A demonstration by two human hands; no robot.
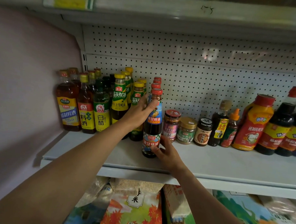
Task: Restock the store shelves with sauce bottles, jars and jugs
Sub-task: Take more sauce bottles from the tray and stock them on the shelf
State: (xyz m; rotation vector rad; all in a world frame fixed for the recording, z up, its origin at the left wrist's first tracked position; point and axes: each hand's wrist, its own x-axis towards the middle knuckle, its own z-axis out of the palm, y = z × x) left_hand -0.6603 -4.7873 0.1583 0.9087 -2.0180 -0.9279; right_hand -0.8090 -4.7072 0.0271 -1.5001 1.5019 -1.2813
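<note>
Shelf (209, 162) holds a row of red-capped bottles; the front bottle (151, 128) stands near its edge. Left hand (138, 113) wraps its neck, right hand (166, 154) pinches its base. Best slide it back upright, label forward, with both hands steadying.

A white store shelf (209, 162) is carrying upright sauce bottles (102, 108) at left, small jars (187, 130) mid-shelf, and red-capped jugs (254, 124) at right.

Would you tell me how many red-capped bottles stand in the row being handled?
4: the front red-capped dark sauce bottle, three red caps behind; more may be hidden.
</note>
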